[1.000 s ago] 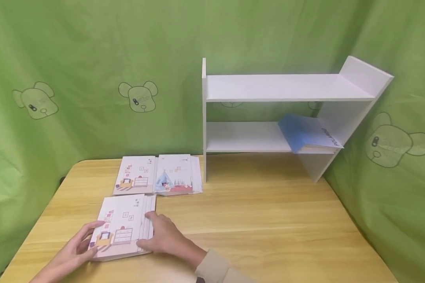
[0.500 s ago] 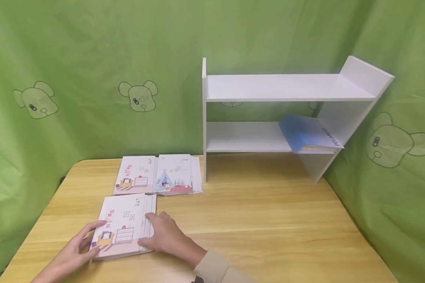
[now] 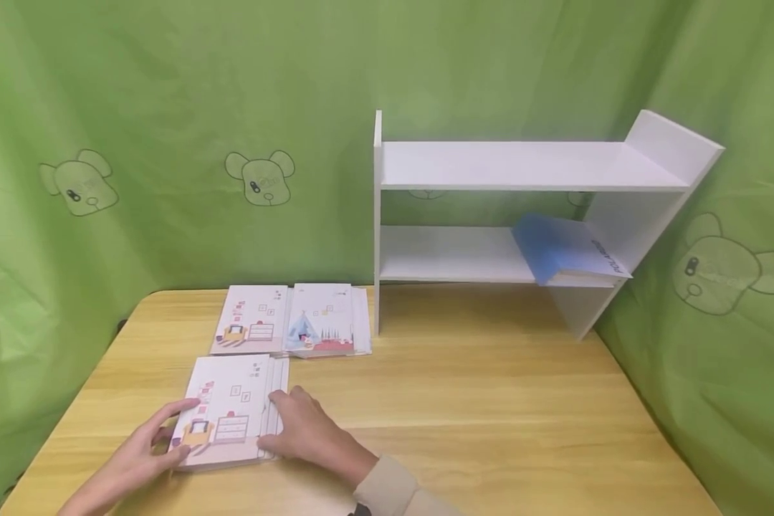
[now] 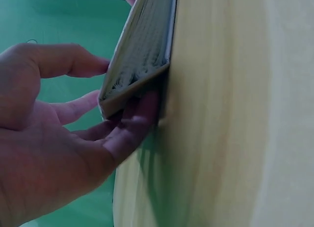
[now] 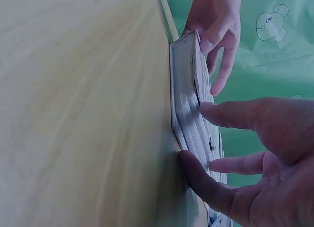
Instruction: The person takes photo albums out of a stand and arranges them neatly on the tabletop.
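Observation:
A thick white photo album [image 3: 226, 416], its cover printed with a chair and dresser, lies at the table's near left. My left hand [image 3: 142, 451] grips its spine side; the left wrist view shows fingers curled round the spine [image 4: 130, 92] and partly under it. At the opposite side my right hand [image 3: 306, 426] holds the layered page edges, with digits on the cover's edge and against the pages [image 5: 189, 114] in the right wrist view. The spine side looks slightly raised from the table. The album's underside is hidden.
Two similar albums lie behind: a dresser-print one [image 3: 251, 319] and a tent-print one [image 3: 322, 315]. A white two-tier shelf [image 3: 454, 254] stands at the back right, with a blue-and-white POLAROID album [image 3: 570, 247] on its lower board. Green curtains [image 3: 322, 72] surround the wooden table [image 3: 490, 423].
The head view has shifted slightly, so the scene sits a little further right. Both hands keep hold of the same album, with no other clear movement.

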